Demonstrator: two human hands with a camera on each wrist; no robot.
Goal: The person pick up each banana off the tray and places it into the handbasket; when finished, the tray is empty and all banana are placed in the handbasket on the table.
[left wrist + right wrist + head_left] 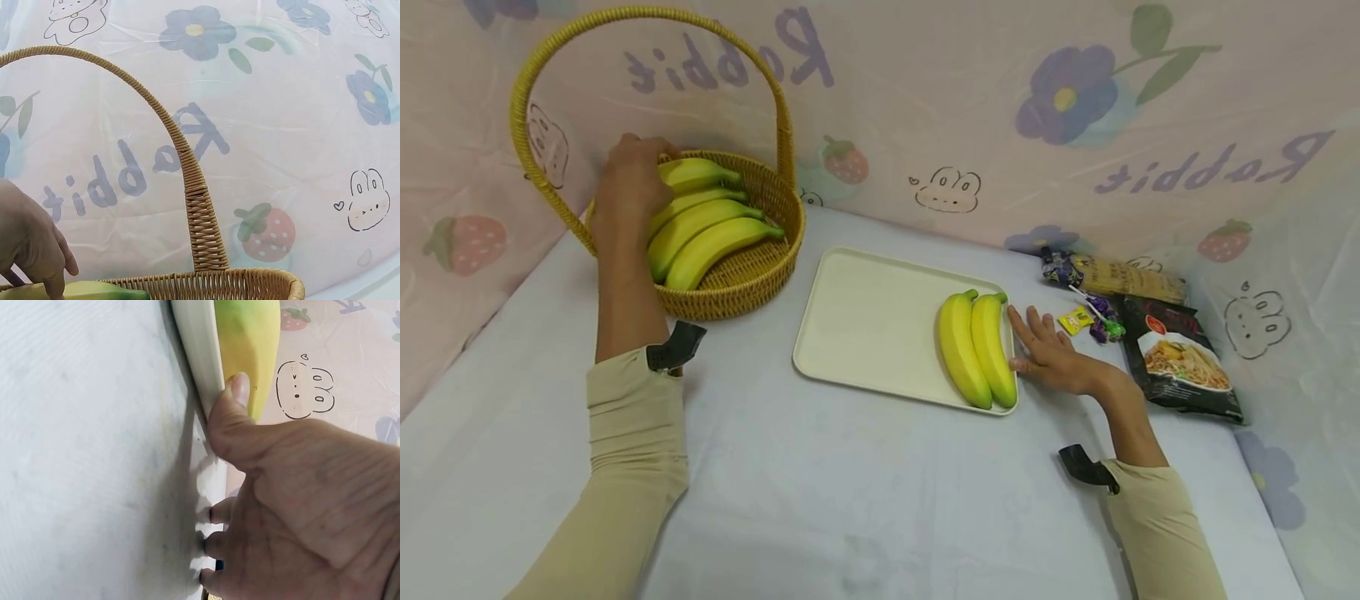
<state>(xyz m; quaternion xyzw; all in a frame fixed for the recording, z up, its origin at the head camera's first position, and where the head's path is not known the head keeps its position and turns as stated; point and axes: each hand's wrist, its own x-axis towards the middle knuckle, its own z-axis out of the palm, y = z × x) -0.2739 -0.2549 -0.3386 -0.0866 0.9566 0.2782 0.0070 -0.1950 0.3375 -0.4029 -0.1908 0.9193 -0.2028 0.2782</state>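
Note:
At the back left, my left hand (632,179) reaches into a yellow wicker basket (730,302) and grips the rearmost banana (694,173) near its left end. In the left wrist view its fingers lie on both sides of that banana (100,292); part of the grip is out of frame. Several more bananas lie side by side in the basket. Two bananas (964,350) lie on the right end of a cream tray (872,325). Beside the tray's right edge, my right hand (1052,358) rests with fingers spread, its thumb (232,409) against the rim.
A tall arched handle (640,12) rises over the basket. To the right lie a black noodle packet (1183,358), a packet of dry noodles (1131,279), a small yellow packet (1077,320) and lollipops (1105,319). A printed cloth (887,100) walls the back of the white table.

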